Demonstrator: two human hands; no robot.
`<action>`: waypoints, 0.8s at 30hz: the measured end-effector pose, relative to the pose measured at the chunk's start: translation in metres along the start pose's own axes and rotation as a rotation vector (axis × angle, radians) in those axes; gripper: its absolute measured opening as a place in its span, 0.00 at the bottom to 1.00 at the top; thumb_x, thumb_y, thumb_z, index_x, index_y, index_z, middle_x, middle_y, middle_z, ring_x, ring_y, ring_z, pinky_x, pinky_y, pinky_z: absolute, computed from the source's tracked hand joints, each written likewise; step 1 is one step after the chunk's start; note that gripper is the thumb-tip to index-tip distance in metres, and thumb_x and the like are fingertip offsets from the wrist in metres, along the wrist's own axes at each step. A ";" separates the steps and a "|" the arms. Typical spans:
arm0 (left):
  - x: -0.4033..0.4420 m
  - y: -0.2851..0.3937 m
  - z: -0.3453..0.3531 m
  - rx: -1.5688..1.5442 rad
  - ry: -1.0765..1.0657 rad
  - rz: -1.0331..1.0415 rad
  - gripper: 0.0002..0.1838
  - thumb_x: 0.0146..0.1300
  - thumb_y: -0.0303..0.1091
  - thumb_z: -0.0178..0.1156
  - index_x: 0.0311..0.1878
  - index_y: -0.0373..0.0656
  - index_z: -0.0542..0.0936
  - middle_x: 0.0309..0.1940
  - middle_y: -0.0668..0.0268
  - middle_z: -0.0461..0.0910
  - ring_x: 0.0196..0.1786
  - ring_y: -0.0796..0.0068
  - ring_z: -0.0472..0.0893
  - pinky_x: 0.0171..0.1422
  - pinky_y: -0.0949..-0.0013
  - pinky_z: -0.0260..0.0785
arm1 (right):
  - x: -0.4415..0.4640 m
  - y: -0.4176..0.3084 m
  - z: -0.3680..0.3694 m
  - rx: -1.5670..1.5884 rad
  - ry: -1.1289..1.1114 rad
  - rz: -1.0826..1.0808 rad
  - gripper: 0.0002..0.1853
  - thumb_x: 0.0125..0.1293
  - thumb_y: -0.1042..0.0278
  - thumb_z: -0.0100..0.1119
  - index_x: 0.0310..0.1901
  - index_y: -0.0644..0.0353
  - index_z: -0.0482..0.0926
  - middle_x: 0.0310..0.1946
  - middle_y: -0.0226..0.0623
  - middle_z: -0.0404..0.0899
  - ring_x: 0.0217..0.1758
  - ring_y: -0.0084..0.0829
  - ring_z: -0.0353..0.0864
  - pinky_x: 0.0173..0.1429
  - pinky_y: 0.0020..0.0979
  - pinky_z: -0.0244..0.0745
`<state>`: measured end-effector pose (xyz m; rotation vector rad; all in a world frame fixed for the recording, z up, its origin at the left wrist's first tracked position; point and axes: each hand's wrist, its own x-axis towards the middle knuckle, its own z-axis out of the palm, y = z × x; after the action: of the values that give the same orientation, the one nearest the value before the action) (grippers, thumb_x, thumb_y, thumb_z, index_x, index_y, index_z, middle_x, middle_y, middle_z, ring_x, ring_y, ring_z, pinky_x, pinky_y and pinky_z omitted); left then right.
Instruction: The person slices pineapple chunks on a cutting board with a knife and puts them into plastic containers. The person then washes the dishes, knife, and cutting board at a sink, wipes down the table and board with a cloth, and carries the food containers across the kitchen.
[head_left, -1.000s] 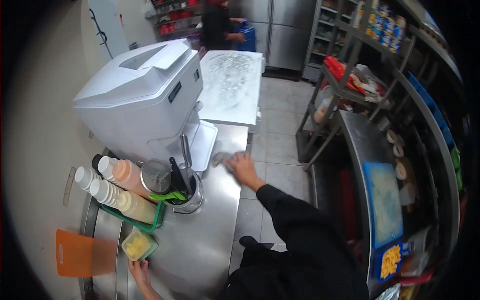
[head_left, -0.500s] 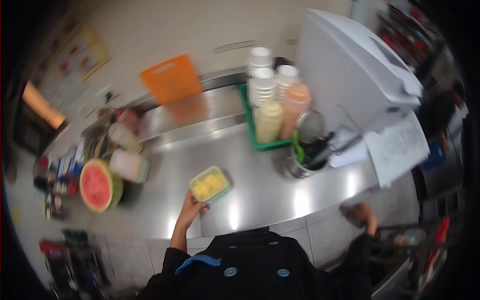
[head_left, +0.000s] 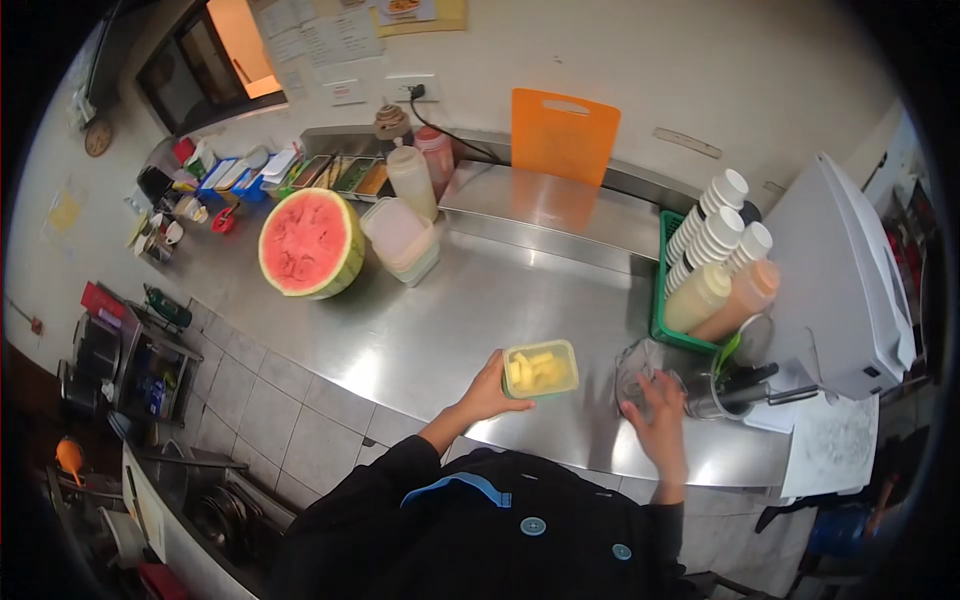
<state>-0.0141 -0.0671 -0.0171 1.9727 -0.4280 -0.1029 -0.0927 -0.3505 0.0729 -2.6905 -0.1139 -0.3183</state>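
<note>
My left hand [head_left: 487,392] grips the near left side of a small rectangular plastic tub [head_left: 572,388]. Inside the tub are pale yellow fruit chunks [head_left: 538,372]; I cannot tell which fruit. To the right, my right hand [head_left: 658,425] curves its fingers around a see-through plastic container [head_left: 636,362] at the counter's front part. The container is blurred, and its exact kind does not show. Close by on the right stands a metal pot [head_left: 704,398] with dark-handled utensils in it.
Left on the steel counter [head_left: 480,290] sit a cut watermelon half [head_left: 312,243] and stacked plastic tubs [head_left: 402,238]. An orange cutting board [head_left: 565,135] leans on the wall. A green basket [head_left: 661,290] holds stacked white cups and squeeze bottles, beside a large white appliance [head_left: 835,290].
The view has turned left. My right hand has come from beyond the counter's front edge to over the counter, with the see-through container. My left hand still holds the fruit tub.
</note>
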 end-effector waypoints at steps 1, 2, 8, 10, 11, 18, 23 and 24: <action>-0.001 -0.001 -0.007 0.022 -0.036 0.033 0.42 0.35 0.41 0.73 0.56 0.40 0.65 0.47 0.56 0.67 0.53 0.56 0.69 0.57 0.62 0.63 | 0.004 -0.011 0.011 0.001 -0.002 -0.013 0.34 0.48 0.59 0.68 0.58 0.57 0.68 0.56 0.49 0.64 0.59 0.53 0.61 0.61 0.42 0.60; -0.003 -0.002 -0.013 0.024 -0.026 0.030 0.42 0.35 0.41 0.73 0.56 0.40 0.65 0.47 0.56 0.67 0.53 0.56 0.69 0.57 0.62 0.63 | 0.005 -0.024 0.024 0.169 -0.041 -0.021 0.34 0.52 0.56 0.65 0.59 0.58 0.66 0.56 0.48 0.64 0.59 0.50 0.62 0.60 0.41 0.60; -0.015 -0.013 -0.032 -0.012 -0.100 0.094 0.40 0.35 0.41 0.73 0.54 0.40 0.68 0.46 0.56 0.69 0.52 0.57 0.71 0.56 0.62 0.65 | 0.005 -0.047 0.116 1.279 -0.388 0.535 0.32 0.63 0.46 0.51 0.62 0.59 0.61 0.56 0.40 0.66 0.57 0.32 0.66 0.56 0.36 0.65; -0.022 -0.010 -0.034 -0.019 -0.128 0.115 0.41 0.33 0.41 0.74 0.54 0.40 0.68 0.47 0.58 0.70 0.51 0.59 0.73 0.55 0.63 0.66 | 0.011 -0.055 0.126 1.266 -0.461 0.430 0.28 0.65 0.51 0.47 0.62 0.58 0.60 0.55 0.39 0.67 0.56 0.30 0.67 0.51 0.35 0.68; -0.024 -0.007 -0.036 -0.018 -0.133 0.117 0.41 0.33 0.41 0.74 0.54 0.40 0.68 0.47 0.58 0.70 0.51 0.59 0.73 0.55 0.63 0.66 | 0.011 -0.060 0.124 1.269 -0.456 0.433 0.28 0.65 0.51 0.47 0.62 0.58 0.60 0.55 0.39 0.67 0.56 0.30 0.67 0.51 0.35 0.68; -0.008 0.020 -0.062 -0.084 -0.252 0.180 0.49 0.34 0.42 0.75 0.62 0.41 0.61 0.57 0.54 0.64 0.61 0.56 0.65 0.62 0.61 0.60 | 0.005 -0.084 0.105 1.992 -0.483 0.632 0.30 0.58 0.59 0.51 0.60 0.62 0.59 0.57 0.48 0.63 0.59 0.49 0.66 0.54 0.54 0.69; 0.042 -0.047 -0.129 -0.478 0.665 -0.058 0.39 0.56 0.37 0.62 0.67 0.41 0.52 0.60 0.58 0.57 0.57 0.69 0.64 0.55 0.73 0.63 | -0.011 -0.084 0.104 2.077 -0.240 0.698 0.32 0.55 0.58 0.53 0.59 0.67 0.59 0.56 0.52 0.64 0.57 0.53 0.67 0.54 0.58 0.69; 0.057 -0.066 -0.157 -0.452 0.827 -0.324 0.39 0.55 0.40 0.62 0.65 0.39 0.52 0.58 0.57 0.57 0.58 0.67 0.64 0.56 0.68 0.62 | -0.015 -0.082 0.099 2.051 -0.195 0.694 0.32 0.55 0.58 0.53 0.59 0.67 0.60 0.56 0.51 0.65 0.57 0.53 0.67 0.54 0.57 0.69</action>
<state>0.0970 0.0733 -0.0012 1.4556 0.4240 0.3743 -0.0981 -0.2347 0.0154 -0.5991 0.2905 0.2415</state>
